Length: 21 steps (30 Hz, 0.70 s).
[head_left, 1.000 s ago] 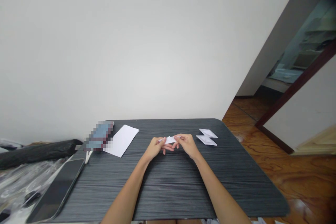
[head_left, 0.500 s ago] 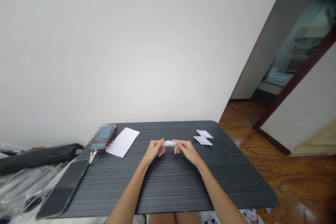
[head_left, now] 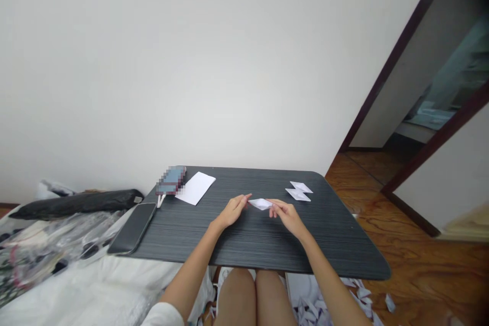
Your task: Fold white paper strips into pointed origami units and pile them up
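A small folded white paper piece (head_left: pixel 260 204) sits just above the middle of the dark table (head_left: pixel 244 244). My right hand (head_left: pixel 286 215) pinches its right end with closed fingers. My left hand (head_left: pixel 234 210) is at its left end, fingers stretched toward it and fingertips close to the paper, holding nothing I can see.
A folded white paper shape (head_left: pixel 300 191) lies at the table's far right. A white sheet (head_left: pixel 195 188) and a blurred blue object (head_left: pixel 170 180) lie at the far left, a dark phone (head_left: pixel 132 227) on the left edge. Paper scraps (head_left: pixel 355 295) litter the wooden floor.
The view has pulled back and tilted down, showing my knees and the floor scraps. My left hand has let go of the paper piece and its fingers have straightened; the right still holds it.
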### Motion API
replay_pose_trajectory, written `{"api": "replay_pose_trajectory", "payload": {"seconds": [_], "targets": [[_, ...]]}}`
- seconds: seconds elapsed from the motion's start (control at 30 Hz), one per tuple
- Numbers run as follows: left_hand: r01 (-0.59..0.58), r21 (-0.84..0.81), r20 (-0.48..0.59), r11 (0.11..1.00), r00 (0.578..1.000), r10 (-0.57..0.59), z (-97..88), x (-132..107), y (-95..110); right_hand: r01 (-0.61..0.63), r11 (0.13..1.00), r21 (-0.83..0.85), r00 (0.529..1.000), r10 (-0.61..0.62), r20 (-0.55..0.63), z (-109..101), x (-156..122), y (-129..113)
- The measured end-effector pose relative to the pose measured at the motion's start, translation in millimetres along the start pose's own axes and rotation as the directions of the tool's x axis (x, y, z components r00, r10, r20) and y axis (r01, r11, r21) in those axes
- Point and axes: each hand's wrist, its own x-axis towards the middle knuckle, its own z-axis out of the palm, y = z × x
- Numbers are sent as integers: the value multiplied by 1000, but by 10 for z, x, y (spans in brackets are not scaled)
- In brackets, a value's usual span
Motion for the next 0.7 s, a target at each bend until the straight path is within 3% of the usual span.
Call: {"api": "replay_pose_trajectory", "payload": {"seconds": [0.1,0.17,0.23,0.3,0.37,0.43,0.47,0.57,0.7], "targets": [[5,167,-195,986,980,28,-277,-99,-266,-43,998,-55,991,35,-128,-221,-83,147],[98,296,-344,950,939,11,-527,-191,-487,-103,987,-125,967,70,-243,-403,-142,284],[216,396,-428,892,904,-28,-771,-291,-698,-167,960,-223,926,75,-371,-571,-199,420],[285,463,-409,839,909,-83,-962,-377,-869,-256,905,-339,850,44,-525,-693,-246,518],[325,512,-369,795,919,-138,-1086,-427,-991,-347,824,-449,743,-50,-667,-754,-273,556],[346,546,-358,763,920,-161,-1151,-429,-1068,-369,769,-521,673,-166,-721,-748,-271,530],[349,560,-356,752,920,-162,-1168,-408,-1093,-352,759,-548,661,-213,-720,-719,-255,496],[329,589,-335,739,931,-147,-1168,-267,-1134,-227,774,-591,691,-299,-658,-521,-146,343],[358,599,-330,716,925,-186,-1080,45,-1161,8,805,-593,822,-342,-455,-36,122,175]]}}
